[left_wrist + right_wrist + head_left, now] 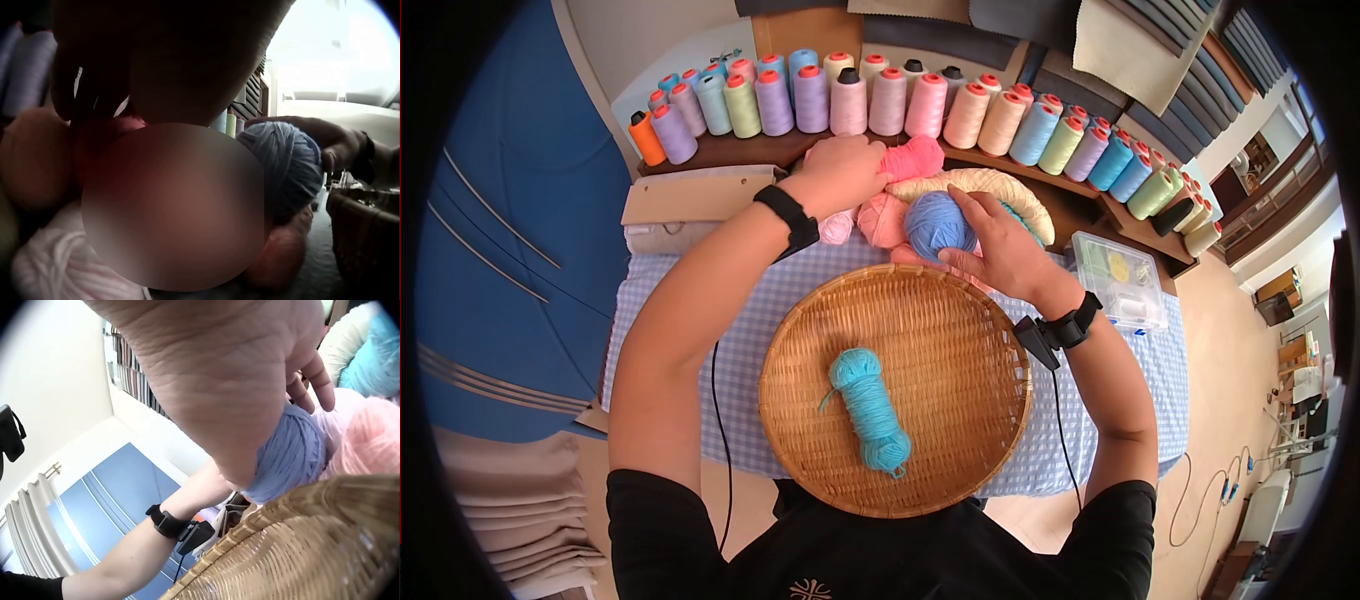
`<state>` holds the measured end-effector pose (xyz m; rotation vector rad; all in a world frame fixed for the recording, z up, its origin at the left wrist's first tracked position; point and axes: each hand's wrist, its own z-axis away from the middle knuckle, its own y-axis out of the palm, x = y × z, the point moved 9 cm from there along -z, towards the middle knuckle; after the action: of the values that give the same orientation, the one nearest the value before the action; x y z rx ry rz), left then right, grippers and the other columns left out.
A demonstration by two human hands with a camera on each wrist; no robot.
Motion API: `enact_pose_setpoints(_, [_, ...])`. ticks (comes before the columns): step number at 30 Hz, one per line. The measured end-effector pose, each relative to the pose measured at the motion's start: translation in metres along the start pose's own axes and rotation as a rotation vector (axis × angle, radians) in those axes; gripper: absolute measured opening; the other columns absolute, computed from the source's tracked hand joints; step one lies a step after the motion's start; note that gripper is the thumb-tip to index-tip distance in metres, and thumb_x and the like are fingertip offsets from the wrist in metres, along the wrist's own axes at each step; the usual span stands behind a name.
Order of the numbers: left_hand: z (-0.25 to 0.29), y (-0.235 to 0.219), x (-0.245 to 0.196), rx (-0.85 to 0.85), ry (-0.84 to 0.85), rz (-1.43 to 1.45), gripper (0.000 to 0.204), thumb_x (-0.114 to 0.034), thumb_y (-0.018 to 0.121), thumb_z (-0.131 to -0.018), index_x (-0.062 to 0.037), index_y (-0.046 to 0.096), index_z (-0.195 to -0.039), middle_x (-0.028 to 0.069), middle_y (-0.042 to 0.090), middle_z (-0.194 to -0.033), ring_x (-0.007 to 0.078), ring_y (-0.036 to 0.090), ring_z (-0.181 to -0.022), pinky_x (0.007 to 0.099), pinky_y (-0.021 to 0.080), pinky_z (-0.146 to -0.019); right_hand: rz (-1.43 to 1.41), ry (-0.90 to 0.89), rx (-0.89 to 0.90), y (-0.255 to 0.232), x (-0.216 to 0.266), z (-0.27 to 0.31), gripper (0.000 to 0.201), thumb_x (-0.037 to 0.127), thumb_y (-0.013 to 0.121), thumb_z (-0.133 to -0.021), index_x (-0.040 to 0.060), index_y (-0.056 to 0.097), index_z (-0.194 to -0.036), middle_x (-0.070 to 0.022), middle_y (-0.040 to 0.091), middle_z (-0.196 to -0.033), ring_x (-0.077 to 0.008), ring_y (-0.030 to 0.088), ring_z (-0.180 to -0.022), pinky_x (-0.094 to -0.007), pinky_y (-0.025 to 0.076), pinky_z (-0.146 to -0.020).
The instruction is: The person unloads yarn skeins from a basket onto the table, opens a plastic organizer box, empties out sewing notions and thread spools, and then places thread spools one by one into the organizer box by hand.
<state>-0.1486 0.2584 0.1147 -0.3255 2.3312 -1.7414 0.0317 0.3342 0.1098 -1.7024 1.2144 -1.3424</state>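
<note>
Gripping the blue yarn ball point(938, 224) in its curled fingers, the right hand point(1000, 255) holds it in the loose yarn pile point(887, 218) on the worktop point(1120, 390), just beyond the woven tray point(805, 330). The neighbouring balls could snag and drag along or roll off. The left hand point(840, 172) rests on the hot-pink skein point(912, 157) (its grip hidden, cannot tell), so it barely steadies the heap.

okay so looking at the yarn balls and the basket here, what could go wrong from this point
The right hand grips the blue yarn ball from one side only; it might slip and roll off the table. The left hand rests on the bright pink yarn in a crowded pile, so neighbouring balls could tumble. The turquoise skein has a loose tail that may snag the wicker basket.
</note>
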Motion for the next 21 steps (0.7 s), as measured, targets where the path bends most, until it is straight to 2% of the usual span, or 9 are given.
enact_pose_setpoints(2, [0.008,-0.004,0.006,-0.003,-0.061,0.045,0.032,-0.031,0.068,-0.09,-0.001,0.063,-0.099,0.0181,0.067,-0.099,0.0366,0.066,-0.095,0.0483,0.053,-0.083,0.002,-0.038,-0.038,-0.006,0.0,0.002,0.081,0.035,0.076,-0.089,0.0007,0.04,-0.152,-0.0259,0.049,-0.141,-0.0433,0.054,-0.128,-0.0452,0.046,-0.107])
enact_pose_setpoints(4, [0.036,-0.037,-0.016,-0.31,0.121,0.108,0.029,-0.029,0.068,-0.09,-0.002,0.063,-0.101,0.0176,0.065,-0.097,0.0377,0.064,-0.095,0.0481,0.052,-0.082,-0.015,-0.061,-0.048,-0.015,0.009,0.009,0.079,0.031,0.076,-0.088,0.0011,0.04,-0.152,-0.0243,0.048,-0.144,-0.0423,0.051,-0.131,-0.0449,0.044,-0.11])
enact_pose_setpoints(6, [0.07,-0.054,-0.045,-0.261,0.286,0.297,0.027,-0.023,0.069,-0.088,-0.0024,0.064,-0.105,0.0173,0.063,-0.096,0.0379,0.062,-0.095,0.0477,0.051,-0.084,-0.021,-0.098,-0.06,-0.029,0.024,0.021,0.07,0.024,0.077,-0.087,0.0027,0.047,-0.147,-0.0232,0.051,-0.14,-0.0425,0.053,-0.128,-0.0452,0.046,-0.106])
enact_pose_setpoints(8, [0.115,-0.066,-0.089,-0.028,0.463,0.311,0.028,-0.016,0.069,-0.085,-0.0038,0.064,-0.109,0.0149,0.062,-0.101,0.0366,0.061,-0.098,0.0476,0.05,-0.085,-0.041,-0.109,-0.069,-0.04,0.037,0.035,0.065,0.021,0.077,-0.087,0.0031,0.051,-0.144,-0.0231,0.053,-0.137,-0.0426,0.055,-0.125,-0.0453,0.047,-0.105])
enact_pose_setpoints(10, [0.157,-0.055,-0.122,0.246,0.621,0.343,0.032,-0.016,0.071,-0.082,-0.0065,0.064,-0.111,0.0106,0.061,-0.107,0.0325,0.061,-0.103,0.0434,0.05,-0.084,0.02,-0.136,-0.053,-0.042,0.051,0.051,0.053,0.014,0.078,-0.082,0.0021,0.06,-0.131,-0.0203,0.059,-0.125,-0.0409,0.059,-0.115,-0.0451,0.052,-0.097])
enact_pose_setpoints(13, [0.202,-0.032,-0.149,0.313,0.707,0.21,0.035,-0.018,0.073,-0.08,-0.008,0.064,-0.113,0.007,0.061,-0.111,0.0277,0.061,-0.104,0.0383,0.049,-0.08,0.031,-0.143,0.012,-0.029,0.068,0.062,0.047,0.013,0.079,-0.08,0.0021,0.065,-0.123,-0.0187,0.061,-0.122,-0.0389,0.061,-0.112,-0.0451,0.053,-0.094])
enact_pose_setpoints(16, [0.209,-0.007,-0.154,0.358,0.711,0.113,0.039,-0.02,0.075,-0.077,-0.009,0.063,-0.113,0.0053,0.062,-0.108,0.023,0.061,-0.103,0.0352,0.048,-0.079,0.076,-0.172,0.006,-0.026,0.081,0.063,0.043,0.012,0.079,-0.079,0.002,0.066,-0.119,-0.0175,0.061,-0.121,-0.0381,0.062,-0.109,-0.0451,0.053,-0.093])
enact_pose_setpoints(19, [0.208,0.01,-0.154,0.418,0.742,0.049,0.038,-0.018,0.074,-0.076,-0.0085,0.063,-0.111,0.0069,0.062,-0.105,0.0248,0.061,-0.098,0.038,0.049,-0.077,0.092,-0.169,-0.016,-0.033,0.082,0.065,0.043,0.011,0.079,-0.078,0.0022,0.067,-0.118,-0.017,0.062,-0.119,-0.038,0.062,-0.108,-0.0452,0.054,-0.091])
enact_pose_setpoints(21, [0.197,-0.007,-0.145,0.478,0.679,0.153,0.038,-0.019,0.075,-0.077,-0.0077,0.062,-0.11,0.0088,0.062,-0.103,0.0278,0.062,-0.097,0.0398,0.05,-0.078,0.097,-0.149,-0.036,-0.038,0.077,0.073,0.043,0.011,0.08,-0.078,0.0024,0.067,-0.118,-0.0168,0.062,-0.118,-0.0381,0.062,-0.107,-0.0453,0.054,-0.09])
